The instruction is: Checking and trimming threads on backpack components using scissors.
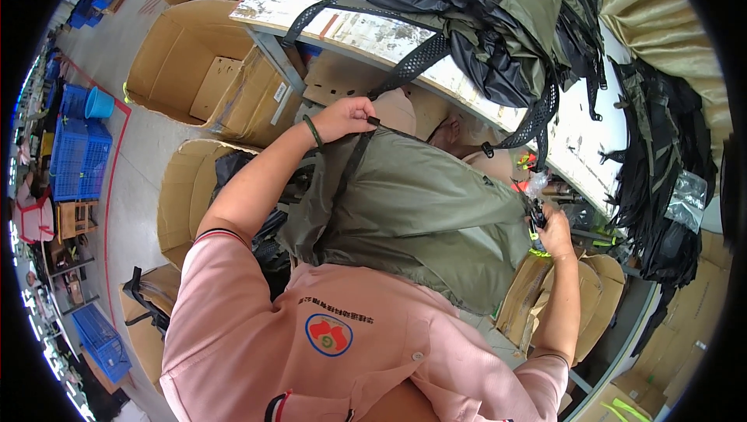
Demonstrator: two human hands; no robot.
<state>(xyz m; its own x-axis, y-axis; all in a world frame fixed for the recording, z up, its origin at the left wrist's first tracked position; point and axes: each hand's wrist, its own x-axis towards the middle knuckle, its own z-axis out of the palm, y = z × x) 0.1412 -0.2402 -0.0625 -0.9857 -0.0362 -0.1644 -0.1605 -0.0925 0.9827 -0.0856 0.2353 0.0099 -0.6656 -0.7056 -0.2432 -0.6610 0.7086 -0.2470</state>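
Note:
An olive-green fabric bag (420,196) with black edging lies spread across my lap. My left hand (346,120) is closed in a pinch on its upper left corner, where a black strap end shows. At the bag's right edge my right hand (554,233) is closed around a small black thing (537,213), too small to name. A piece of clear plastic (537,184) is just above that hand. A black strip runs down the bag's left side from near my left fingers.
A worn white table (311,1) stands ahead, bearing a pile of olive and black bags (498,9) with hanging mesh straps (420,60). Open cardboard boxes (194,64) line the left, and another box (595,297) sits at the right. Black straps (661,157) hang at the far right.

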